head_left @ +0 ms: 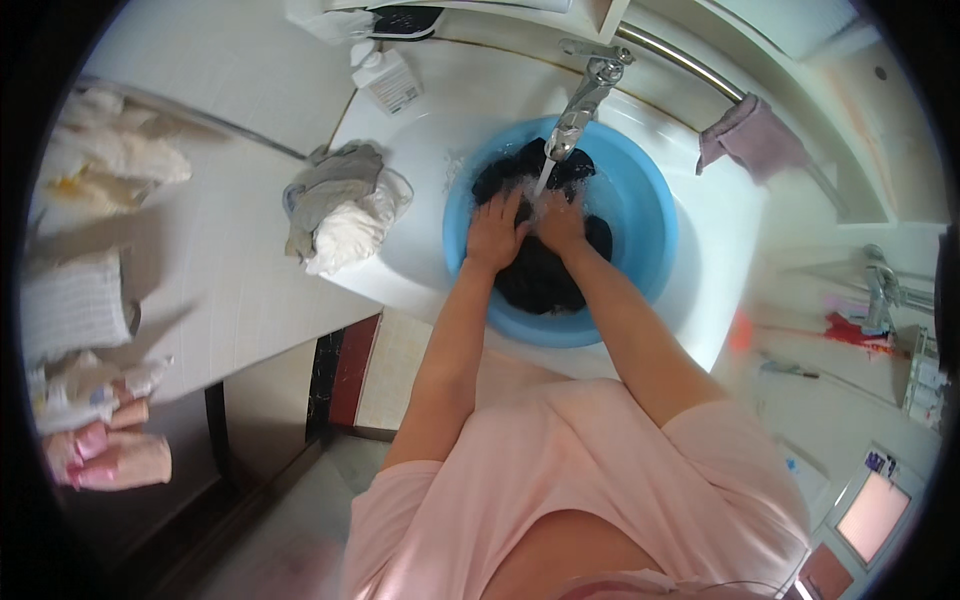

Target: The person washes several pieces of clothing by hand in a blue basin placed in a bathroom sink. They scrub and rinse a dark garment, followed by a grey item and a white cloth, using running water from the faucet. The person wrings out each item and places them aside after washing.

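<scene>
A light-blue basin (655,225) sits in the white sink, holding water and a wet black garment (540,275) bunched up in it. Its exact kind cannot be made out. My left hand (495,235) lies on the black cloth with its fingers stretched forward. Beside it, my right hand (560,222) also rests on the cloth, fingers extended into the splashing water, which partly hides the tips. From the chrome faucet (578,115) a stream runs down between the two hands, raising foam where it lands.
Grey and white cloths (350,215) lie heaped on the sink's left edge. Behind them stands a white bottle (387,78). A mauve cloth (752,138) hangs from the rail at right. Further left, on the wall side, are more hanging cloths (110,150).
</scene>
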Tool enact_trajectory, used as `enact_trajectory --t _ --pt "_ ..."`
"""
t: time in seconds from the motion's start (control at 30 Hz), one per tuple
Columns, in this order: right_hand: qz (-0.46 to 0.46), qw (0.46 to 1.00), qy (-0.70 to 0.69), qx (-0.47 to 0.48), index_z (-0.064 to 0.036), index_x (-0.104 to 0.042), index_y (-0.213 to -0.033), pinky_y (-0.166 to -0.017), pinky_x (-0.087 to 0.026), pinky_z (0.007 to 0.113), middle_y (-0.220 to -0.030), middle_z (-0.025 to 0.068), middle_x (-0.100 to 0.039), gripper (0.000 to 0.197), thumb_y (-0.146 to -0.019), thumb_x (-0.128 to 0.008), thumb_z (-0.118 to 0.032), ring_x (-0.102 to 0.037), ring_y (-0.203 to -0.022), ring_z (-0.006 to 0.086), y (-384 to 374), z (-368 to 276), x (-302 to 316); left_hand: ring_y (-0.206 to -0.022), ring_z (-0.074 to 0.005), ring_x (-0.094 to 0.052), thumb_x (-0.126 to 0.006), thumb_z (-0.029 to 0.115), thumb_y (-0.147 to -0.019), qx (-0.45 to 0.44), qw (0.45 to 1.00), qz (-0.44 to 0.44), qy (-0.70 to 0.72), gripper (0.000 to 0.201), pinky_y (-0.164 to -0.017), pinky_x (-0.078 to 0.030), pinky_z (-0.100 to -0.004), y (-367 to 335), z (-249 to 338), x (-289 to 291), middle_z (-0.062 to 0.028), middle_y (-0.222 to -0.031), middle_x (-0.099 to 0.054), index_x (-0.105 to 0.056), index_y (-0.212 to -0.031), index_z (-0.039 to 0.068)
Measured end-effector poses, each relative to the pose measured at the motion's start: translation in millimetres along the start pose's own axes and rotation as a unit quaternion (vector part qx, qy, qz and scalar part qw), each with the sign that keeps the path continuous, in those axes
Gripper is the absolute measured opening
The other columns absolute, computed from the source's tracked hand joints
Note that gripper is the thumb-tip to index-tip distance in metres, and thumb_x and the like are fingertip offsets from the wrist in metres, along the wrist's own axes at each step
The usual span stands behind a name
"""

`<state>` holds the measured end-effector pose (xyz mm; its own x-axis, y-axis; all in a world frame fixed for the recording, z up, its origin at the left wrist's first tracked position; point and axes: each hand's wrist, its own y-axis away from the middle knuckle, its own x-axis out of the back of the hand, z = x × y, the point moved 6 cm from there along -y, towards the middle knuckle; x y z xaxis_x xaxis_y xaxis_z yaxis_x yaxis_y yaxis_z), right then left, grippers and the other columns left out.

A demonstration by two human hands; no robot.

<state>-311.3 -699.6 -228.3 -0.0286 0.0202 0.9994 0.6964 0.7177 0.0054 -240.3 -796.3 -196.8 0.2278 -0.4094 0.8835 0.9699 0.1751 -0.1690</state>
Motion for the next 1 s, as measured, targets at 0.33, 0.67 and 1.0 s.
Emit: enact_trajectory --t 0.33,0.67,1.0 --pt "-0.058 0.987 0.000 -0.147 -0.0066 -0.060 -0.104 -0.092 -0.037 0.055 -0.101 0.0074 -0.061 0.030 -0.086 -0.052 -0.029 -0.060 -0.098 0.0231 2.1 5.2 -13.1 -0.078 -0.0380 -0.061 -0.048 0.010 -0.085 -0.089 0.989 -0.117 0.018 0.035 -0.069 -0.051 -0.0465 -44.3 -15.4 -33.7 -0.0247 -0.117 -0.052 -0.050 -0.120 0.003" --pt "0.118 0.979 -0.110 -0.122 -0.0182 -0.052 -0.118 -0.081 -0.050 0.045 -0.122 0.0115 -0.049 0.040 -0.079 -0.054 -0.007 -0.054 -0.100 0.0316 33.9 -4.2 48.9 -0.090 -0.0381 -0.059 -0.048 0.015 -0.091 0.183 0.917 -0.102 0.340 0.024 -0.082 -0.047 -0.0442 -63.6 -40.6 -2.6 -0.0210 -0.111 -0.058 -0.048 -0.108 -0.002" --pt "0.068 0.883 -0.266 -0.380 -0.0078 -0.064 -0.097 -0.075 -0.052 0.046 -0.088 0.0191 -0.066 0.020 -0.081 -0.059 -0.019 -0.063 -0.083 0.0380 73.9 46.9 142.3 -0.093 -0.0200 -0.059 -0.068 0.021 -0.084 0.241 0.792 -0.090 0.554 0.038 -0.080 -0.050 -0.0325 -41.7 -59.1 84.9 -0.0106 -0.102 -0.059 -0.052 -0.113 0.002"
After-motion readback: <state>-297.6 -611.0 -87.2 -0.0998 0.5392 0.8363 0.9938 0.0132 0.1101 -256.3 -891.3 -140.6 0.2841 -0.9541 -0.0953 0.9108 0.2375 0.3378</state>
